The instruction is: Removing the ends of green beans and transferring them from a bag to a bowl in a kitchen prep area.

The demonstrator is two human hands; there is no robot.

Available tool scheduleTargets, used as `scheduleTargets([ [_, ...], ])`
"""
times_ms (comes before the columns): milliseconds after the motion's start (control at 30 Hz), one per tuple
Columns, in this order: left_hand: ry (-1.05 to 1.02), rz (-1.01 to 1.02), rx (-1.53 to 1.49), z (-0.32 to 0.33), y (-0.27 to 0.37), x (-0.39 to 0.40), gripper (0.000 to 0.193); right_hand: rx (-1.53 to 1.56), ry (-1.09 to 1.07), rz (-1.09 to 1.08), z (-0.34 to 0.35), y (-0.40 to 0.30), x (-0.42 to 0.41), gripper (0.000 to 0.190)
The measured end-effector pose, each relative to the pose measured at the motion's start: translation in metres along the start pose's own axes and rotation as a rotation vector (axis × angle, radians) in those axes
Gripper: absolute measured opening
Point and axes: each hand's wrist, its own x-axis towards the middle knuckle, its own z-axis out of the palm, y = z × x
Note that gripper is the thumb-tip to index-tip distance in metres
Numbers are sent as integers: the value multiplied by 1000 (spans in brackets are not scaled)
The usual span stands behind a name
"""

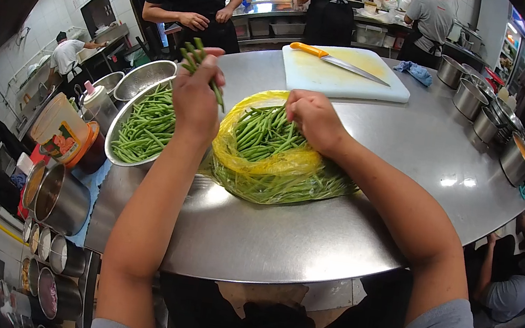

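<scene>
My left hand is raised, closed around a small bunch of green beans, between a metal bowl and a yellow plastic bag. The oval metal bowl on the left holds many green beans. In front of me lies the yellow translucent plastic bag, its mouth rolled down around more green beans. My right hand is at the bag's upper right edge with its fingers curled; whether it grips the bag or some beans I cannot tell.
A white cutting board bears an orange-handled knife. Beside it lies a blue cloth. Metal pots line the right side of the steel table. A squeeze bottle and plastic tubs stand left. A person stands across the table.
</scene>
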Motion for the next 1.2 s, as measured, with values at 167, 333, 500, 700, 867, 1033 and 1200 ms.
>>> scheduleTargets([
  [167,-90,-312,155,15,1,-22,18,503,72,256,-11,2,-7,21],
  [333,-299,-243,801,6,-12,-27,28,509,81,222,-4,-3,-5,17],
  [500,-474,-49,1162,11,-15,-43,34,287,58,156,-4,0,-6,12],
  [700,-450,-100,941,7,-14,-44,26,18,84,92,-2,5,-3,12],
  [867,-364,-170,621,1,-20,-41,25,92,61,44,2,-2,-6,17],
  [1033,-378,-165,657,1,-20,-40,27,-53,43,6,-4,5,-6,17],
  [1200,-435,-204,733,12,0,-47,24,-51,107,-9,0,-8,-10,14],
])
